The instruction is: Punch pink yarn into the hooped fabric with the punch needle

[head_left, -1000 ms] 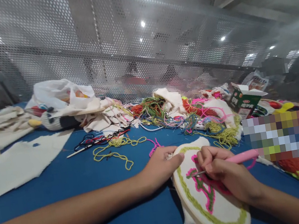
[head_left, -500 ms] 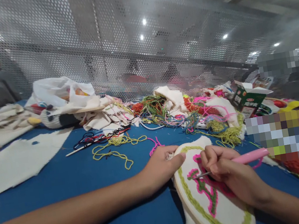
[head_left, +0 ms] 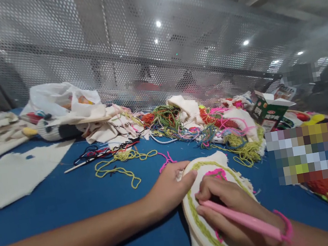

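Observation:
My left hand [head_left: 170, 187] grips the upper left rim of an embroidery hoop [head_left: 191, 224], thumb on top and fingers behind. White cloth [head_left: 202, 171] is stretched in the hoop, with a yellow-green yarn border and a pink and green motif [head_left: 218, 173]. In my right hand [head_left: 228, 204] is a pink-handled punch needle [head_left: 246, 220], its handle slanting down to the right. The fingertips rest close against the cloth and hide the needle tip and much of the motif. Bright pink yarn [head_left: 286, 224] loops from the handle's rear end.
On the blue table [head_left: 123, 241] lie yellow-green yarn [head_left: 119, 168], a flat piece of white cloth [head_left: 12, 177] and tangled yarns [head_left: 166, 116]. A white plastic bag [head_left: 62, 96] and a green box [head_left: 267, 112] stand farther back, before a perforated metal screen [head_left: 125, 41].
My right hand has moved left and lower over the hoop. The punch needle's shaft showed before; now it is hidden and the handle tilts down to the right. My left hand keeps its grip.

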A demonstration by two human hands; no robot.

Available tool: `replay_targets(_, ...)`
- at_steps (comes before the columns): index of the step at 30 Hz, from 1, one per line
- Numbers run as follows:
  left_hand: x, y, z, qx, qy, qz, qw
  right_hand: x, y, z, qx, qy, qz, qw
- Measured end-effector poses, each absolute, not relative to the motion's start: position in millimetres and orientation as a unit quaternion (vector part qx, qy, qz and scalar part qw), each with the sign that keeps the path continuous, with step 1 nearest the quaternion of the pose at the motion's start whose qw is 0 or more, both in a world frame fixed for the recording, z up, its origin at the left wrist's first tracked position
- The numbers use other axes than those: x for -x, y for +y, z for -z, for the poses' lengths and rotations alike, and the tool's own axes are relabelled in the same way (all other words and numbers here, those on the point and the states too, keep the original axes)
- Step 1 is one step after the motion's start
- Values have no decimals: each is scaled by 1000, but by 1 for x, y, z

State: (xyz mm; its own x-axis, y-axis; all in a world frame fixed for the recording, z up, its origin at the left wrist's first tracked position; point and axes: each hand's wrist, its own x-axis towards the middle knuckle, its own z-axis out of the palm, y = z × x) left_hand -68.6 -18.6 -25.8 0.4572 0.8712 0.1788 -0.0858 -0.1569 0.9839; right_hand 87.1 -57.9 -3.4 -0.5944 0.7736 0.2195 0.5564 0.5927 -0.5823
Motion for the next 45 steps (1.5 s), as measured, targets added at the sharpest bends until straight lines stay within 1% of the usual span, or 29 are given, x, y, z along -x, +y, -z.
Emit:
replay_targets(2,69,-19,26,-616,311,-418,591,-87,-57,6,413,-818,-298,266)
replay_targets(5,68,-20,26,-588,312,-406,626,-91,-55,10,421,-686,-481,347)
replay_targets(7,67,-20,25,-577,316,-396,641,-94,-53,11,396,-605,-568,393)
replay_targets(9,67,-21,24,-571,319,-392,647,-96,-52,10,375,-562,-605,422)
replay_targets(11,66,-22,23,-567,321,-393,649,-97,-50,8,369,-543,-614,439)
replay_targets(18,68,-21,25,-569,312,-395,650,-96,-49,8,367,-536,-618,442)
replay_targets(24,68,-20,25,-599,314,-398,620,-97,-51,13,374,-565,-608,413)
replay_targets(26,68,-20,24,-616,315,-403,599,-96,-55,13,400,-611,-562,389)
replay_targets(29,69,-20,24,-628,322,-413,576,-94,-59,12,430,-716,-438,332)
replay_targets(32,69,-20,25,-625,335,-423,565,-91,-59,5,399,-822,-323,246)
replay_targets(35,68,-20,27,-605,323,-436,582,-87,-55,-2,371,-869,-266,192)
replay_targets(38,67,-19,28,-586,323,-441,597,-86,-53,-5,372,-870,-266,181)
replay_targets(41,65,-19,28,-581,333,-443,596,-87,-53,-6,396,-855,-275,189)
replay_targets(45,64,-18,29,-565,296,-450,624,-90,-51,-7,388,-854,-293,187)
